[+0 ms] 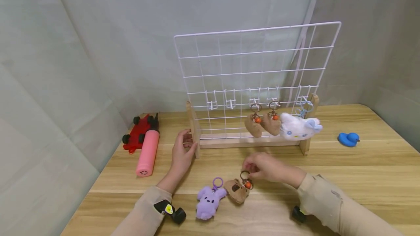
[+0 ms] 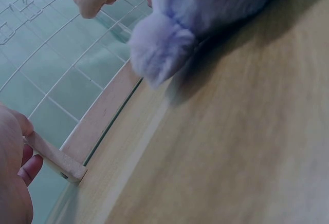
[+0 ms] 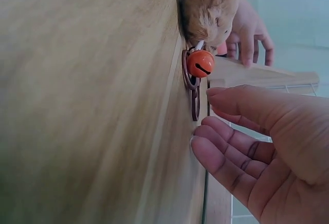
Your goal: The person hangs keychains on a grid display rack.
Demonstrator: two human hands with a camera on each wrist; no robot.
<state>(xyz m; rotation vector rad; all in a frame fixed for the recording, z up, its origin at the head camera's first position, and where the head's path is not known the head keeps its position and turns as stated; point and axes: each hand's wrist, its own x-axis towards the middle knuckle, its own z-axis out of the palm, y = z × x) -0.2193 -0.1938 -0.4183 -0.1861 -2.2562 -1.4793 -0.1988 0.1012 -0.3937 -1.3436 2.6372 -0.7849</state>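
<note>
At the left foot of a white wire grid rack (image 1: pixel 241 73), my left hand (image 1: pixel 183 152) holds the wooden side post (image 2: pixel 56 157), thumb on one side and fingers on the other. My right hand (image 1: pixel 267 166) hovers by the metal ring (image 3: pixel 195 103) of a brown plush keychain (image 1: pixel 237 191) lying on the table. In the right wrist view, thumb and fingertips stand apart beside that ring, with nothing between them. An orange bell (image 3: pixel 200 63) is attached near the ring. Left of the brown plush lies a purple plush keychain (image 1: pixel 208 202) with a purple ring.
From the rack's hooks hang two brown plush keychains (image 1: pixel 253 126) and a white cat plush (image 1: pixel 298 127). Two other hooks (image 1: pixel 230 104) at the left are bare. A red toy car (image 1: pixel 137 134) and pink cylinder (image 1: pixel 148 153) lie left; a blue toy duck (image 1: pixel 348 139) sits right.
</note>
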